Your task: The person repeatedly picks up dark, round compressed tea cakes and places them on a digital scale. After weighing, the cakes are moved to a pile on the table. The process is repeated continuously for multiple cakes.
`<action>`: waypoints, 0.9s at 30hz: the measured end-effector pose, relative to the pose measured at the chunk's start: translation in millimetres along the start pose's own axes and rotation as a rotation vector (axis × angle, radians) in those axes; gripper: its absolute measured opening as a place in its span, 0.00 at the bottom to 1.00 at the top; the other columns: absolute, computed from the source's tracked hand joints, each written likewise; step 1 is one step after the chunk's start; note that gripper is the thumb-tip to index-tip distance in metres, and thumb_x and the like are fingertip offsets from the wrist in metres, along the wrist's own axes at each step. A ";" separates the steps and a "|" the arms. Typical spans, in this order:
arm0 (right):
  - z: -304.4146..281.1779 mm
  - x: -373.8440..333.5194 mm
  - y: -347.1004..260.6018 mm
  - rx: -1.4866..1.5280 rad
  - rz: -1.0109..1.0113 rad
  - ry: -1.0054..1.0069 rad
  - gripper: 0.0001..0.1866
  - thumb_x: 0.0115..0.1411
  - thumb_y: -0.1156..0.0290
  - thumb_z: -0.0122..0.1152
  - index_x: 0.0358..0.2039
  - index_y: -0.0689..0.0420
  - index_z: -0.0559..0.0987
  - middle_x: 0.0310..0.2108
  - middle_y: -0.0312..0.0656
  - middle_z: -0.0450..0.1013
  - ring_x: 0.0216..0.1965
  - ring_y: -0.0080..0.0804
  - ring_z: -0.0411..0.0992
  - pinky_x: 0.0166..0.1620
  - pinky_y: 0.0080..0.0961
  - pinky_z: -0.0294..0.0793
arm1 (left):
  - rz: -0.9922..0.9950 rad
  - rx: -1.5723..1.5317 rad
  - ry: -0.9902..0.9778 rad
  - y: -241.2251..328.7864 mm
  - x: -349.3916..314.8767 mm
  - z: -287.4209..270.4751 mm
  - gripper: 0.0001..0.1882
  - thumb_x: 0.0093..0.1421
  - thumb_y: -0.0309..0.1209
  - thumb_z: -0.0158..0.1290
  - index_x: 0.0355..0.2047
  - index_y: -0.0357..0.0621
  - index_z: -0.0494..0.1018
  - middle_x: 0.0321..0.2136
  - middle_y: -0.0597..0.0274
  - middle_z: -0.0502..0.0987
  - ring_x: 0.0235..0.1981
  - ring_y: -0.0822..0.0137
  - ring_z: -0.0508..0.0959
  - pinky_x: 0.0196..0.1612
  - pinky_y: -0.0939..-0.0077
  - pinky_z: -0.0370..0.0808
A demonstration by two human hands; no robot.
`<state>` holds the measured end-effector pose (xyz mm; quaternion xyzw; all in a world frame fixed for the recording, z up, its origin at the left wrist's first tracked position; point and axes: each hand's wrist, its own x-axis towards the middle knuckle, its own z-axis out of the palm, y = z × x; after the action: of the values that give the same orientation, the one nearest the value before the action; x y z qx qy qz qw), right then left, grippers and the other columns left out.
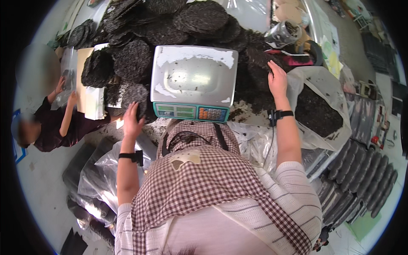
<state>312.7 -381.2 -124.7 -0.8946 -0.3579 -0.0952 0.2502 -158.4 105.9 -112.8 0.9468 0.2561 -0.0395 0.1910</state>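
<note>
My left hand [134,122] lies with its fingers stretched out on the near edge of a round, dark, dried seaweed-like disc [135,96], left of the scale. On the other side, my right hand [277,80] is open too, its fingertips touching or just beside the edge of another dark disc [258,63]. Between my hands stands a digital scale [193,76] with a steel pan, a teal front and a keypad. Only dark crumbs and white film remnants show on its pan. Beyond it, many similar discs [199,19] are heaped up.
At my right, a clear plastic bag [297,80] holds dark flakes. A crumb-filled plastic tub [282,34] lies behind it. Beige card sheets [94,104] stand at the left, where a co-worker [63,127] handles a clear bag. Dark filled packs [361,170] are stacked at far right.
</note>
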 end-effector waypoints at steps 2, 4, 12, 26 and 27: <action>-27.4 -3.7 -20.5 0.177 0.337 0.160 0.15 0.68 0.73 0.58 0.55 0.57 0.80 0.49 0.49 0.81 0.50 0.53 0.78 0.54 0.40 0.76 | 0.055 0.129 0.106 5.3 -8.4 -12.3 0.38 0.55 0.22 0.61 0.68 0.45 0.68 0.68 0.52 0.70 0.72 0.49 0.65 0.73 0.54 0.62; -31.1 -14.3 3.2 0.338 0.758 0.182 0.15 0.72 0.71 0.57 0.56 0.60 0.79 0.52 0.49 0.80 0.49 0.47 0.79 0.51 0.38 0.77 | 0.049 0.154 0.224 12.7 -12.7 -25.5 0.38 0.54 0.19 0.59 0.68 0.46 0.69 0.68 0.56 0.71 0.71 0.52 0.66 0.72 0.55 0.63; -83.1 18.7 -155.9 1.251 0.667 0.384 0.23 0.73 0.74 0.56 0.66 0.65 0.69 0.62 0.47 0.73 0.59 0.43 0.75 0.62 0.43 0.76 | -0.455 -1.429 0.710 22.3 -27.4 -85.7 0.18 0.74 0.30 0.51 0.59 0.33 0.73 0.52 0.54 0.81 0.50 0.61 0.81 0.57 0.65 0.77; -1.6 27.8 -370.5 0.356 -0.696 -0.088 0.24 0.53 0.73 0.71 0.53 0.58 0.82 0.53 0.43 0.81 0.57 0.45 0.78 0.63 0.44 0.75 | -0.343 -2.180 -0.135 67.8 11.1 -64.2 0.24 0.77 0.40 0.43 0.64 0.35 0.70 0.60 0.48 0.77 0.62 0.54 0.76 0.65 0.53 0.74; -8.1 28.9 -367.1 0.449 -0.599 -0.100 0.24 0.52 0.75 0.71 0.53 0.58 0.82 0.53 0.43 0.81 0.55 0.46 0.78 0.62 0.43 0.76 | -0.270 -2.037 -0.031 51.6 6.9 -51.8 0.24 0.77 0.40 0.44 0.64 0.36 0.70 0.60 0.49 0.77 0.63 0.54 0.75 0.66 0.53 0.73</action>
<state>81.2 -141.2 31.7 -0.6766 -0.6274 -0.0394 0.3835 -127.8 87.9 -48.5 0.2980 0.2698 0.1632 0.9010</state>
